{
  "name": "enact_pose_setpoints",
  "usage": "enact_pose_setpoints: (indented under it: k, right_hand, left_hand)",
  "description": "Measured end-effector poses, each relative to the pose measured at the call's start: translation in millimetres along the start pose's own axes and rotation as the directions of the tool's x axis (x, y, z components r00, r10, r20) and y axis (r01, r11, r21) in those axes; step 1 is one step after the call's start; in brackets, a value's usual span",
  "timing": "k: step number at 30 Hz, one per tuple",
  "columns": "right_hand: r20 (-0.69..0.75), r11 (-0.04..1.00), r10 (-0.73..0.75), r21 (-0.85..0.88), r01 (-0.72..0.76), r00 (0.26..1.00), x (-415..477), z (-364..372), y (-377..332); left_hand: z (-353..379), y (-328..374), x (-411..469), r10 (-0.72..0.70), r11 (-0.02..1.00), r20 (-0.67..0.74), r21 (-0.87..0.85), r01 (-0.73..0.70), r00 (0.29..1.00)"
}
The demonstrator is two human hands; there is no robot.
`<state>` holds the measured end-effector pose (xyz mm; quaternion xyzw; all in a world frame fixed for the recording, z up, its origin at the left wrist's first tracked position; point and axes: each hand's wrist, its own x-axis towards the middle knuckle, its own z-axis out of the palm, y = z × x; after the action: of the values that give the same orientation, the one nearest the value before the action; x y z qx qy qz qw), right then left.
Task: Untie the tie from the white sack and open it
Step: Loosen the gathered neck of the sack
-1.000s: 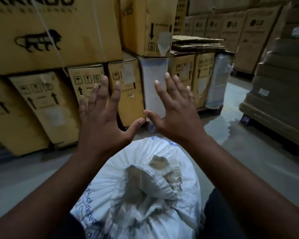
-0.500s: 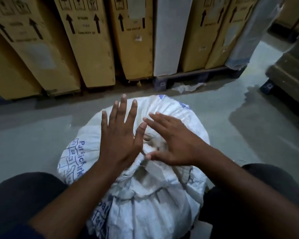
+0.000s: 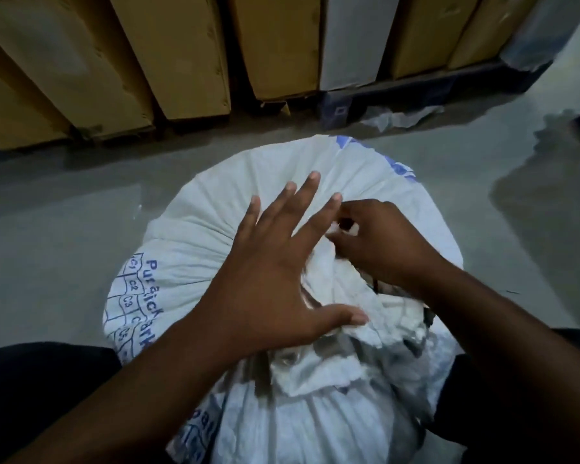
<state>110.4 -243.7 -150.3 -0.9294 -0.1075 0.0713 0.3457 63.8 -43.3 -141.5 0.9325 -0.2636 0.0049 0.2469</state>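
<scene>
I see the white sack (image 3: 275,209) standing on the grey floor (image 3: 57,209) between my knees, its gathered neck (image 3: 335,283) bunched at the top centre, right under both hands. My left hand (image 3: 268,283) lies flat on the sack with its 4 fingers spread and the thumb stretched toward the bunched fabric; it grips nothing. My right hand (image 3: 379,246) is curled at the neck, fingertips pinched together on a small white bit of material; I cannot tell whether that is the tie or a fold of sack cloth. Blue printed lettering (image 3: 148,296) runs down the sack's left side. Behind it, cardboard boxes (image 3: 168,51) stand in a row, those on the right on a dark pallet (image 3: 382,95).
</scene>
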Motion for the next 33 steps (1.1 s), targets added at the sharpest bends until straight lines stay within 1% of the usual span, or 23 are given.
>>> enact_pose_setpoints:
  k: [2,4,6,7,8,10,11,14,15,17,20,24,26,30,33]
  right_hand:
    - [-0.028,1.000,0.029,0.011,-0.029,0.999,2.5,1.6,1.7]
    - [-0.043,0.998,0.061,0.033,-0.059,0.997,2.4,1.4,-1.6]
    - [-0.092,0.996,0.076,0.057,-0.071,0.993,-0.5,-3.0,-7.6]
    - [-0.134,0.998,0.059,0.036,-0.055,0.989,-3.3,-6.0,-10.4]
    - [-0.184,1.000,0.014,-0.022,-0.018,0.983,-6.7,-9.5,-13.3]
    - [-0.271,0.981,-0.134,-0.171,0.089,0.953,-14.9,-16.6,-21.0]
    - [-0.309,0.965,-0.213,-0.217,0.149,0.927,-19.8,-19.4,-26.1]
    - [-0.383,0.901,-0.422,-0.273,0.336,0.822,-35.8,-21.1,-38.3]
    - [-0.380,0.875,-0.477,-0.287,0.389,0.793,-40.6,-19.3,-41.2]
    - [-0.360,0.835,-0.546,-0.305,0.457,0.757,-47.3,-12.8,-45.2]
    - [-0.358,0.807,-0.581,-0.372,0.459,0.731,-51.2,-1.6,-46.6]
    - [-0.371,0.765,-0.631,-0.445,0.467,0.681,-49.8,4.0,-47.8]
    - [-0.357,0.763,-0.633,-0.436,0.477,0.687,-48.8,4.4,-49.6]
    - [-0.292,0.757,-0.629,-0.438,0.484,0.721,-49.6,7.9,-52.4]
    - [-0.238,0.743,-0.644,-0.421,0.521,0.727,-50.3,11.2,-53.3]
  left_hand:
    - [6.7,-8.0,-1.8,-0.083,0.995,0.059,0.051,0.080,0.995]
    - [9.9,-16.8,-4.1,-0.168,0.986,0.091,0.018,0.167,0.982]
    - [10.6,-21.3,-5.5,-0.212,0.976,0.082,-0.038,0.216,0.974]
    - [11.4,-22.1,-6.3,-0.224,0.973,0.056,-0.046,0.226,0.973]
    - [12.8,-22.8,-6.2,-0.239,0.970,0.024,-0.047,0.240,0.971]
    - [14.7,-24.6,-3.3,-0.301,0.952,-0.033,-0.064,0.298,0.953]
    - [14.6,-27.1,-1.5,-0.344,0.936,-0.053,-0.095,0.338,0.937]
    - [12.1,-36.9,4.8,-0.490,0.853,-0.081,-0.251,0.458,0.868]
    - [10.6,-40.1,6.0,-0.523,0.824,-0.100,-0.313,0.473,0.846]
    - [6.4,-45.1,8.4,-0.580,0.774,-0.139,-0.401,0.490,0.803]
    - [1.9,-48.9,12.6,-0.647,0.713,-0.138,-0.459,0.530,0.750]
    - [-0.9,-49.1,11.5,-0.676,0.679,-0.123,-0.487,0.549,0.727]
    - [-3.7,-50.2,9.6,-0.692,0.657,-0.108,-0.502,0.562,0.714]
    - [-10.3,-52.2,8.7,-0.716,0.628,-0.102,-0.526,0.574,0.691]
    - [-13.7,-52.6,10.8,-0.730,0.607,-0.096,-0.547,0.577,0.677]
